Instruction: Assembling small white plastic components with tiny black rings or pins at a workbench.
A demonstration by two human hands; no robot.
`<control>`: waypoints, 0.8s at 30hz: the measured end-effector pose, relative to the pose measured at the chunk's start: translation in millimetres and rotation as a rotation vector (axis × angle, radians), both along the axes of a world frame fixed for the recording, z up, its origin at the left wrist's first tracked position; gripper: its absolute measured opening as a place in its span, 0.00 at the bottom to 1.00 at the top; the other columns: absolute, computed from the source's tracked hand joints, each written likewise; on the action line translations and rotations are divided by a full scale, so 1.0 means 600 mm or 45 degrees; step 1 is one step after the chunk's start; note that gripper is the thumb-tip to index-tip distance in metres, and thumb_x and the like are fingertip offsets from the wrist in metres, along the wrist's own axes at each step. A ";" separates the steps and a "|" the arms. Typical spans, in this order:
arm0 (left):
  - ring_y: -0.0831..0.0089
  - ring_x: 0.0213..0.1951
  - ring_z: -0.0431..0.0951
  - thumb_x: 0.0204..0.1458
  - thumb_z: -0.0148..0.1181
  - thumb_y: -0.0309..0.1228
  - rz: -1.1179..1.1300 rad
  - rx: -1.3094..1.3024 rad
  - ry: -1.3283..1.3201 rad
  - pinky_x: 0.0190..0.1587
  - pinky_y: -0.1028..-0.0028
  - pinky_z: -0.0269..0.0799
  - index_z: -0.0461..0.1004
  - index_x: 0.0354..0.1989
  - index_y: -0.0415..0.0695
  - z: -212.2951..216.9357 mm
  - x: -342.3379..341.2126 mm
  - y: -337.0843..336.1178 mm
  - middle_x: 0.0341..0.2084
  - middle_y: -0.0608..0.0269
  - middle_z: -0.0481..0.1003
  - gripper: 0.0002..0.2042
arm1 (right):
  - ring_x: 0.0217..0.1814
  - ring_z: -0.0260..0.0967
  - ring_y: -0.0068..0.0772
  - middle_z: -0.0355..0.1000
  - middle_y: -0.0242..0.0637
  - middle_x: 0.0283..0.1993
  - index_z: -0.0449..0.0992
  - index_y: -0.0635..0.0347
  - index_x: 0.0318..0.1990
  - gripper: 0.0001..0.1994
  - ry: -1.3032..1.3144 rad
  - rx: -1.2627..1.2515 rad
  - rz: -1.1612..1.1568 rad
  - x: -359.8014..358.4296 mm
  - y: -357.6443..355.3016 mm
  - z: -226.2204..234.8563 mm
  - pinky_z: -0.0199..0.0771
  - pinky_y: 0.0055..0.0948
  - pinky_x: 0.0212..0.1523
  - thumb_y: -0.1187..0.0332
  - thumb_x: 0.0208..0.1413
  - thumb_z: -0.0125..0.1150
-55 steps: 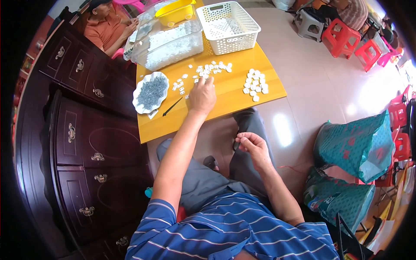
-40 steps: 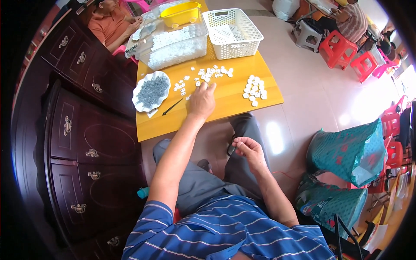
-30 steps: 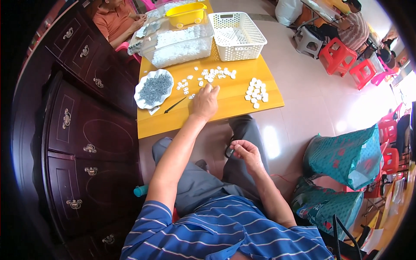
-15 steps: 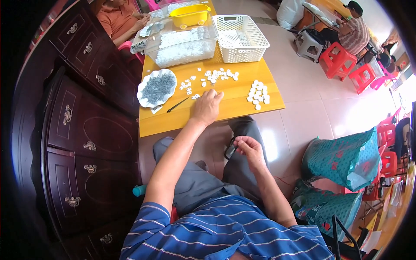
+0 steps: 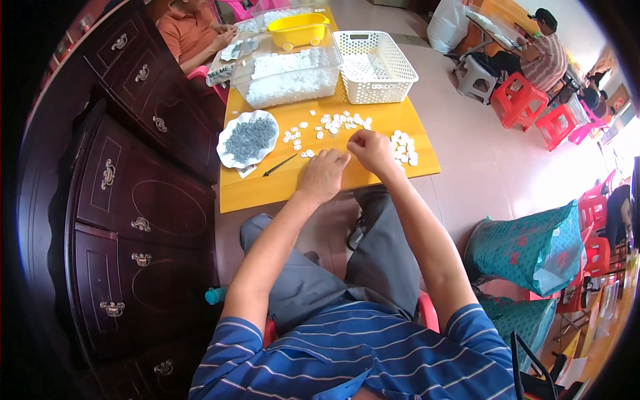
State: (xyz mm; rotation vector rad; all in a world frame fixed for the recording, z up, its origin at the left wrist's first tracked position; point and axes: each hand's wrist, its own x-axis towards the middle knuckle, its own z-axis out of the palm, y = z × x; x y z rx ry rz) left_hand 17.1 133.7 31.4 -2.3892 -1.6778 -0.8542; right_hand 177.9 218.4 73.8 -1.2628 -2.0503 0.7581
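Note:
My left hand (image 5: 325, 176) rests at the near edge of the yellow wooden table (image 5: 253, 193), its fingers bent down and close together; what is under them is hidden. Just to its right, my right hand (image 5: 375, 153) hangs over the table with curled fingers pinched, and anything in the pinch is too small to make out. Beyond both hands lie several small white plastic pieces with dark holes (image 5: 337, 123). A group of rounded white pieces (image 5: 404, 148) sits right of my right hand. A thin black pointed tool (image 5: 280, 165) lies left of my left hand.
A scalloped white dish (image 5: 225, 157) holds grey small parts (image 5: 250, 139). Farther back stand a clear bin of white pieces (image 5: 287, 77), a yellow tub (image 5: 298, 30) and a white perforated basket (image 5: 379, 90). A dark cabinet (image 5: 143, 180) flanks the left; teal bags (image 5: 527, 247) stand right.
My right hand has risen from above my lap to the table, beside my left hand. My left hand has drawn slightly back toward the near edge.

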 end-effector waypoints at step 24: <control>0.55 0.45 0.74 0.57 0.55 0.27 0.036 -0.013 -0.108 0.48 0.58 0.72 0.79 0.50 0.42 -0.013 -0.001 -0.033 0.39 0.59 0.75 0.14 | 0.40 0.81 0.41 0.82 0.39 0.34 0.84 0.50 0.32 0.15 -0.579 -0.136 0.062 -0.044 0.089 -0.041 0.79 0.40 0.43 0.52 0.42 0.73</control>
